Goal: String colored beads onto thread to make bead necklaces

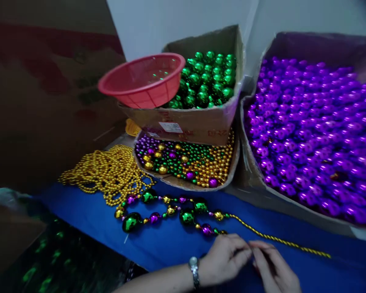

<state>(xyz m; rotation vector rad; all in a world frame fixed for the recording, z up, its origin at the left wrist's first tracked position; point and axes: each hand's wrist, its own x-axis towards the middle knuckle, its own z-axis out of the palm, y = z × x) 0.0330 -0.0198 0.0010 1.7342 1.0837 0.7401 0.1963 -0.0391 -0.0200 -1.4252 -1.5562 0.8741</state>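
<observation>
A bead necklace [171, 213] of big green, purple and gold balls lies on the blue cloth [88, 219]. A thin gold bead strand [280, 240] runs from it to the right. My left hand [224, 256], with a wristwatch, and my right hand [276, 266] meet at the bottom edge. Their fingertips are pinched together close to the gold strand. What they pinch is too small to make out.
A heap of gold bead strands [110, 173] lies at left. A shallow box of mixed beads [186, 162] sits behind, under a box of green balls [207, 79] with a red basket [143, 79] on it. A large box of purple balls [317, 130] fills the right.
</observation>
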